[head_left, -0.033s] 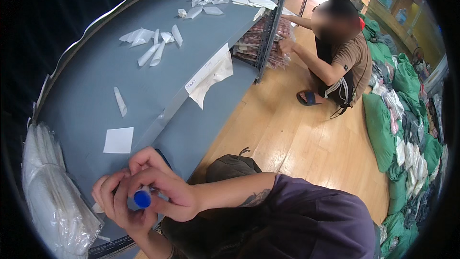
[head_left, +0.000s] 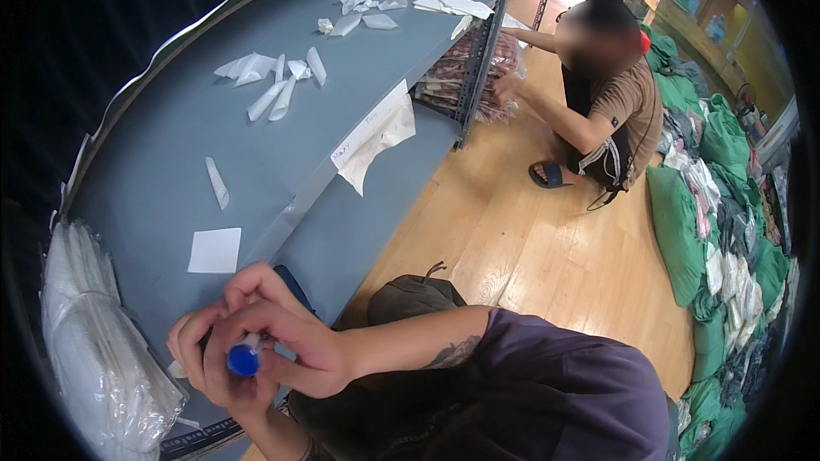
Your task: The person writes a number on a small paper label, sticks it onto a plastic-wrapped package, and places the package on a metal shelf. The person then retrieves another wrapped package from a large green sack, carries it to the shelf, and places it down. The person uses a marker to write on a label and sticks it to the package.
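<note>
Both my hands are together above the near end of a grey shelf [head_left: 162, 154]. My right hand [head_left: 299, 333] is closed around a blue-ended marker [head_left: 243, 359], its round blue end facing up. Curled against it from the left is my left hand [head_left: 198, 350]; its fingers are closed and what they hold, if anything, is hidden. Just beyond my fingers a square white paper [head_left: 213, 251] lies flat. Past it lies a single rolled white paper slip [head_left: 217, 183]. A dark edge of some object [head_left: 295, 288] shows beside my right hand, mostly covered.
Plastic-wrapped white packs [head_left: 90, 333] stand at the left. Crumpled paper slips [head_left: 376, 0] lie farther along the shelf, with a written paper label [head_left: 376, 141] on its edge. A person [head_left: 611, 102] squats by the metal upright [head_left: 487, 51]. Green bundles [head_left: 675, 230] line the right.
The view and my hands have shifted very slightly, and the marker's blue end sits a little lower and farther left. The squatting person's hand has moved slightly.
</note>
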